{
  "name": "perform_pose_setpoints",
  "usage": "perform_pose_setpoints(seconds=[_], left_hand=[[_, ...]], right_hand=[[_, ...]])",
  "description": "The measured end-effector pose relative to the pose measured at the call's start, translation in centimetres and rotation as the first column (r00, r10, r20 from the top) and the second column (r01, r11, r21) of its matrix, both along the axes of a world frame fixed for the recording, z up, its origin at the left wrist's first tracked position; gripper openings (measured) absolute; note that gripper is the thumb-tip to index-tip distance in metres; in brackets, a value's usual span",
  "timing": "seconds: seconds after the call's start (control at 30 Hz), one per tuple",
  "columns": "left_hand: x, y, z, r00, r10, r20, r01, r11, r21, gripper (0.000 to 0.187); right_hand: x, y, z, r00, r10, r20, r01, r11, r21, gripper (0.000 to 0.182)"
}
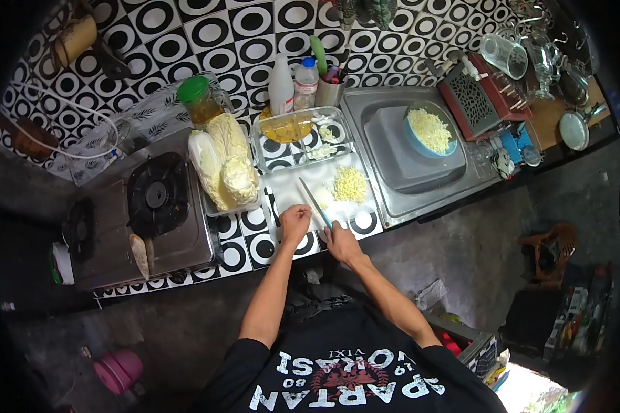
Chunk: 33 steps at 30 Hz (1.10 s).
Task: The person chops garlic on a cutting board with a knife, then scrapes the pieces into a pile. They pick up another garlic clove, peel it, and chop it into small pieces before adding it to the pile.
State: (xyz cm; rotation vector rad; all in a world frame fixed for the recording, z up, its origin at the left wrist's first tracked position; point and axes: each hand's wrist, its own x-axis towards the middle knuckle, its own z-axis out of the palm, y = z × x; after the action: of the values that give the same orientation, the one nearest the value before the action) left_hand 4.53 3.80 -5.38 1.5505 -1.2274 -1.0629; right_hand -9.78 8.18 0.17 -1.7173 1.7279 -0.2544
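My right hand [342,244] grips a knife [314,200] by its teal handle, the blade slanting up and left over a translucent cutting board [282,196]. Left of the knife, my left hand [295,221] is closed with fingers curled at the board's near edge; whatever it may hold is hidden. A heap of pale yellow chopped pieces [350,185] lies on the board, right of the blade. Between blade and heap is a small whitish piece [322,198]. Behind the board, a clear divided container [265,151] has a few pale bits in it.
Napa cabbages [222,162] lie in a tray at left, beside a gas stove [160,194]. A green-lidded jar [198,102] and bottles [281,86] stand at the wall. At right, a blue bowl [420,146] of chopped cabbage sits on an upturned grey tub [386,148] in the sink.
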Motion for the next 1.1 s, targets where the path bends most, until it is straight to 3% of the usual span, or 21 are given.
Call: perform_pose_setpoints(seconds=[0.1,0.2,0.4,0.53,0.6,0.73,0.8,0.9,0.93,1.0,1.1], left_hand=[[-0.3,0.2,-0.6,0.994,0.08,-0.075,-0.086,0.993,-0.083,0.016],[-0.2,0.1,-0.8,0.981,0.12,-0.156,-0.117,0.993,0.023,0.016],[-0.5,0.2,-1.1,0.965,0.215,-0.15,-0.213,0.977,0.027,0.014],[-1.0,0.4,-0.3,0.972,0.231,-0.05,-0.23,0.973,0.014,0.014],[-1.4,0.5,0.7,0.973,0.229,-0.007,-0.229,0.973,0.003,0.015],[-2.0,0.1,1.2,0.978,0.201,0.046,-0.198,0.978,-0.058,0.013],[-2.3,-0.1,0.8,0.973,0.223,0.066,-0.223,0.975,-0.008,0.011],[-3.1,-0.1,1.0,0.878,0.159,0.452,-0.109,0.985,-0.133,0.015],[-3.6,0.0,0.3,0.87,0.177,0.461,-0.137,0.983,-0.118,0.015],[-4.5,0.4,-0.7,0.908,0.341,0.242,-0.31,0.938,-0.156,0.016],[-5.0,0.7,1.5,0.846,0.513,0.146,-0.494,0.857,-0.148,0.013]], right_hand=[[0.0,2.3,0.1,0.998,-0.056,-0.022,0.055,0.998,-0.002,0.031],[0.1,3.7,-0.3,0.997,-0.078,0.016,0.076,0.994,0.075,0.03],[-0.9,1.8,-1.3,0.997,-0.05,-0.054,0.054,0.996,0.078,0.032],[-3.1,-1.2,-0.6,0.999,-0.02,-0.033,0.023,0.996,0.083,0.032],[-4.5,-2.3,-1.4,0.992,-0.124,0.017,0.122,0.99,0.067,0.033],[-7.3,-3.8,-0.7,0.994,-0.027,0.103,0.019,0.997,0.079,0.031],[-8.6,-4.1,-0.1,0.978,-0.007,0.207,-0.009,0.997,0.076,0.033],[-10.9,-4.8,3.2,0.945,-0.007,0.327,-0.039,0.99,0.136,0.035],[-11.7,-4.9,3.0,0.943,0.015,0.334,-0.069,0.986,0.152,0.035],[-12.9,-5.2,2.0,0.931,0.056,0.361,-0.112,0.984,0.137,0.032],[-13.2,-5.7,0.2,0.906,0.262,0.331,-0.326,0.933,0.153,0.031]])
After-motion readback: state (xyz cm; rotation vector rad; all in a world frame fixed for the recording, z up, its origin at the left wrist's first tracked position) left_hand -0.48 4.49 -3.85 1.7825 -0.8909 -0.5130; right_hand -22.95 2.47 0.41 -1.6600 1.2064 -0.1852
